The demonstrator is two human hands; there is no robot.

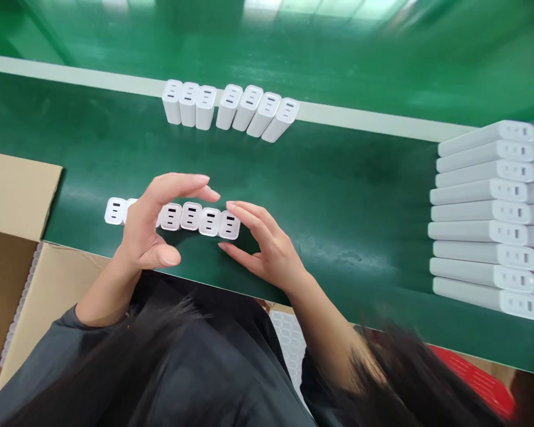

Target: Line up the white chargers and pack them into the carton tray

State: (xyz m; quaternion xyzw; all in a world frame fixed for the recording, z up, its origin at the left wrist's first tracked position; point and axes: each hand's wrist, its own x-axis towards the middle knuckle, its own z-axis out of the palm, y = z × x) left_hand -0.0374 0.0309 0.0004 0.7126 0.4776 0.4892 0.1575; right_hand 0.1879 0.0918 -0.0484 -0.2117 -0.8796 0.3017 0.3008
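Note:
A row of white multi-port USB chargers (191, 216) stands on the green table, port ends up, near the front edge. Over the left part of this row, my left hand (151, 222) is open, thumb apart from the curved fingers, with nothing held; it hides some of the chargers behind it. My right hand (267, 240) is at the row's right end, thumb and fingers spread on either side of the last charger (229, 225). Whether its fingertips touch that charger I cannot tell.
Farther back, several white chargers (207, 108) stand in two groups by a pale strip (360, 118). More lie stacked on their sides (478, 213) at the right. An open cardboard box (20, 166) is at the left. Below the table's edge show a clear blister tray (289, 338) and a red object (476, 379).

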